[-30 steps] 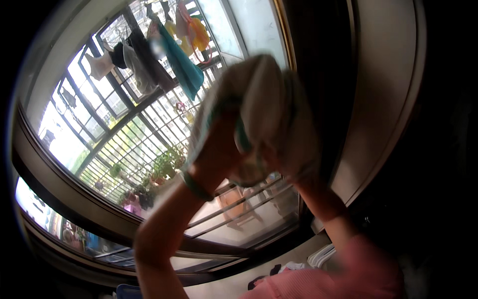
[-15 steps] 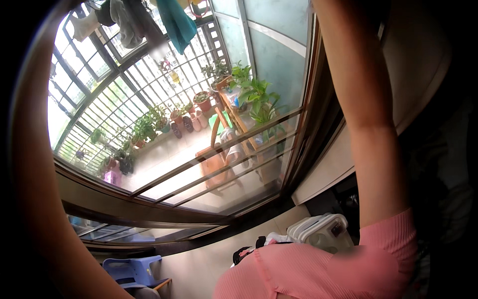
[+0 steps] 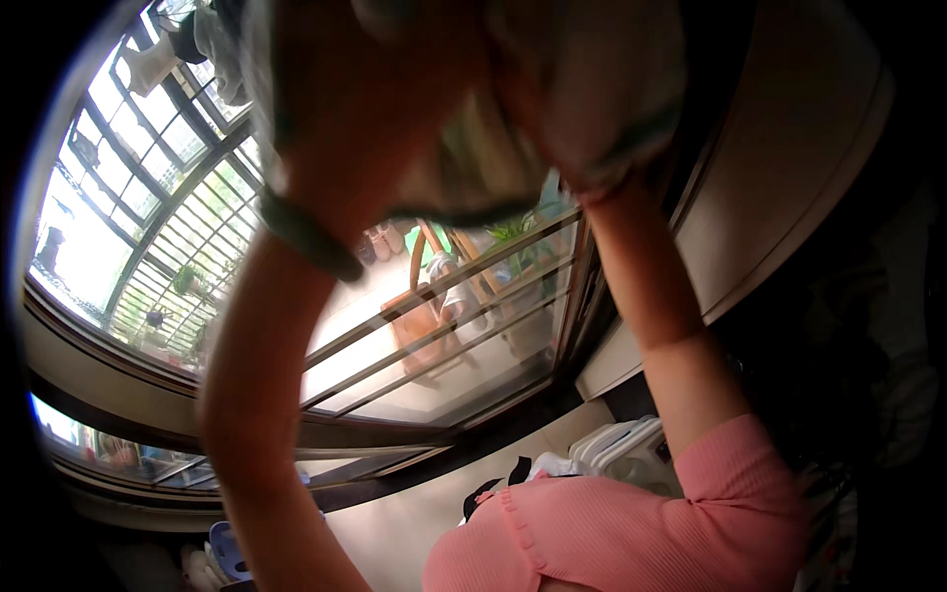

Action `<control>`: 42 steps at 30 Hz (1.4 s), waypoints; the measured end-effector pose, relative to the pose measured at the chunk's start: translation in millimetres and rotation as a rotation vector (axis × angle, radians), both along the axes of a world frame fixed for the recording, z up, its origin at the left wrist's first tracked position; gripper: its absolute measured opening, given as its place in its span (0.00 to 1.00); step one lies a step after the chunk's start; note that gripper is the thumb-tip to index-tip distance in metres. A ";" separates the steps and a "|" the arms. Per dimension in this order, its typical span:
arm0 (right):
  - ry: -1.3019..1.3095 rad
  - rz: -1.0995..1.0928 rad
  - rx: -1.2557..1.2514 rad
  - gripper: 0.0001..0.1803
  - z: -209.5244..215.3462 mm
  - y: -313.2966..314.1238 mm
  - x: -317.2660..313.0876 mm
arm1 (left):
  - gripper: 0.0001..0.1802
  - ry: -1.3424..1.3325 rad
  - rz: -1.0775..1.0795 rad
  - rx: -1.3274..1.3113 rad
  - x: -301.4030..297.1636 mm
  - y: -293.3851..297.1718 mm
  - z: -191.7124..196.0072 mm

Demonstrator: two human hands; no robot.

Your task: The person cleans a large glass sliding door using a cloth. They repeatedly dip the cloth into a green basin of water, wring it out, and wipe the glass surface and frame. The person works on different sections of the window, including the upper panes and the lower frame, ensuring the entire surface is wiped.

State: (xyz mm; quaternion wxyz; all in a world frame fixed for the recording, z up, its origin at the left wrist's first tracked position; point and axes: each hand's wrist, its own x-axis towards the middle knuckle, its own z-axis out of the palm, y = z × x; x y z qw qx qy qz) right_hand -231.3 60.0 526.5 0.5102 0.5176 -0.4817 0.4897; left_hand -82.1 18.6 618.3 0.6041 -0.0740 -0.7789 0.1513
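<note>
Both my arms are raised close to the camera. My left hand [image 3: 340, 118] and my right hand [image 3: 592, 99] are blurred at the top of the view, and both grip a pale cloth with a dark green edge [image 3: 473, 173] that is bunched between them. A dark green band [image 3: 308, 237] circles my left wrist. My pink ribbed sleeve [image 3: 631, 533] fills the lower right. The fingers are partly hidden in the cloth.
A barred window [image 3: 434, 340] looks onto a balcony with a wooden chair [image 3: 419, 326], potted plants [image 3: 518, 237] and hanging laundry [image 3: 197, 44]. A white slatted basket [image 3: 631, 449] and a blue plastic item [image 3: 222, 548] stand on the floor below.
Half a second ago my hands and the cloth were above the picture's top edge. Now they have come back down into view, closer to the camera.
</note>
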 end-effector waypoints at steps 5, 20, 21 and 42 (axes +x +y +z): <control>-0.187 0.111 0.108 0.35 -101.9 25.8 24.7 | 0.33 -0.400 -0.103 0.672 19.9 -5.0 -148.9; -0.418 0.029 0.505 0.28 -322.5 96.1 76.1 | 0.34 -0.782 0.166 0.690 86.6 47.8 -428.0; -0.396 0.041 0.402 0.27 -295.9 95.5 81.6 | 0.35 -0.630 0.106 0.766 91.3 46.4 -413.7; 0.563 0.134 0.104 0.22 118.1 -129.0 212.8 | 0.29 0.635 0.832 0.273 173.5 -47.6 -41.4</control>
